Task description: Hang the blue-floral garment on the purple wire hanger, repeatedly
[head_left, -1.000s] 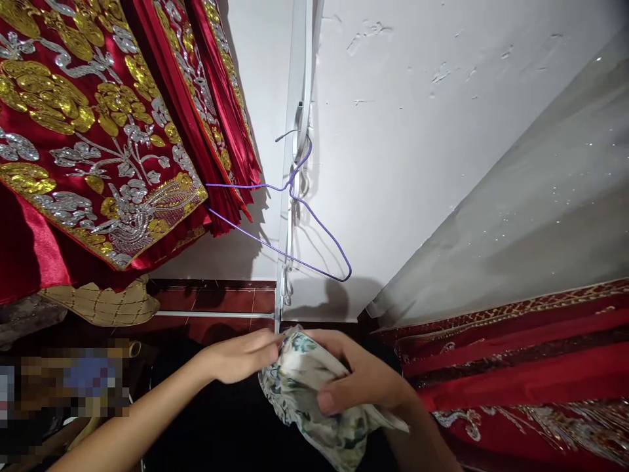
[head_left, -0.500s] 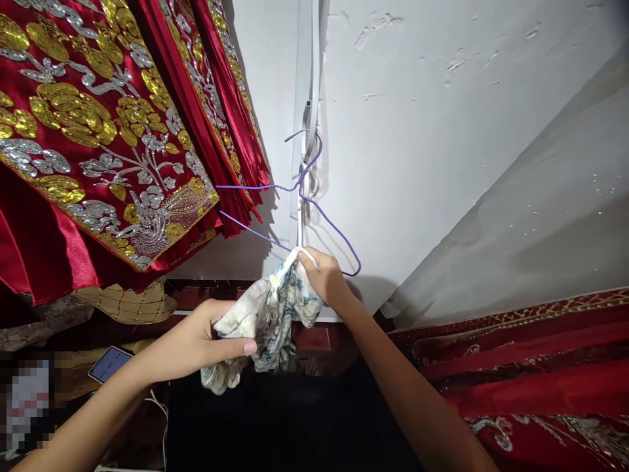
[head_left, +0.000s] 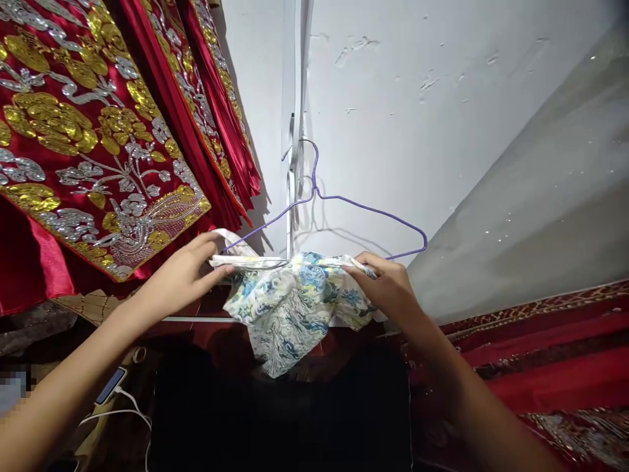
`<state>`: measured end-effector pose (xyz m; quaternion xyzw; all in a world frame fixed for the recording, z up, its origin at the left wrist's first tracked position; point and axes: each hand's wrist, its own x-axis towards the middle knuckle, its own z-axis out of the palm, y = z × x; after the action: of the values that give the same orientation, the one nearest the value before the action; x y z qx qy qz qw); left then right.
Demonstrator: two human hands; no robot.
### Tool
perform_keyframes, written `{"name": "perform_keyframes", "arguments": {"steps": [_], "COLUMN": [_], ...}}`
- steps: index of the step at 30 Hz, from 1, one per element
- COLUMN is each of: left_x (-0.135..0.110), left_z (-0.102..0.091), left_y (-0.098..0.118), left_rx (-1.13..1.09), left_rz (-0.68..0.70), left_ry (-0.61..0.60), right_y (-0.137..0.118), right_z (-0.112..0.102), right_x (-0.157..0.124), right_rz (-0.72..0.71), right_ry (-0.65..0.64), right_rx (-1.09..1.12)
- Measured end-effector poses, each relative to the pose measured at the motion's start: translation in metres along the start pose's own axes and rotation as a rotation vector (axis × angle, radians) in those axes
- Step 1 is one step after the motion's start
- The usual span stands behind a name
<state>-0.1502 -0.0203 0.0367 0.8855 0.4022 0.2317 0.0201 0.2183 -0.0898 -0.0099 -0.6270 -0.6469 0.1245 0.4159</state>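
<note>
A purple wire hanger (head_left: pixel 371 208) hangs by its hook from a pale rail on the wall. Over its lower part is a floral cloth garment (head_left: pixel 289 308), white with blue and yellow flowers and a white edge band. My left hand (head_left: pixel 189 269) pinches the band at its left end, next to the hanger's left corner. At the right end of the band my right hand (head_left: pixel 386 282) grips the cloth, just below the hanger's bottom bar. The garment droops in folds between both hands. Cloth and fingers hide most of the hanger's bottom bar.
Red drapes (head_left: pixel 122 164) with gold and silver embroidery hang at the left. A pale sheer curtain (head_left: pixel 535 190) and red trimmed fabric (head_left: pixel 550 347) are on the right. A phone (head_left: pixel 111 385) with a white cable (head_left: pixel 130 403) lies low at the left.
My hands have moved apart, stretching the bunched garment out sideways. My left hand rose to the hanger's left corner. The hanger has turned to face me more squarely.
</note>
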Motion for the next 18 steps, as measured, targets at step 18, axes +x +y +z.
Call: {"name": "perform_keyframes", "arguments": {"steps": [18], "left_x": [0.053], "left_z": [0.002], "left_y": [-0.004], "left_rx": [-0.132], "left_rz": [0.107], "left_ry": [0.222], "right_y": [0.006], "right_z": [-0.049], "right_x": [0.006], "right_rz": [0.251], "right_ry": [0.206], "right_rx": [0.064]}}
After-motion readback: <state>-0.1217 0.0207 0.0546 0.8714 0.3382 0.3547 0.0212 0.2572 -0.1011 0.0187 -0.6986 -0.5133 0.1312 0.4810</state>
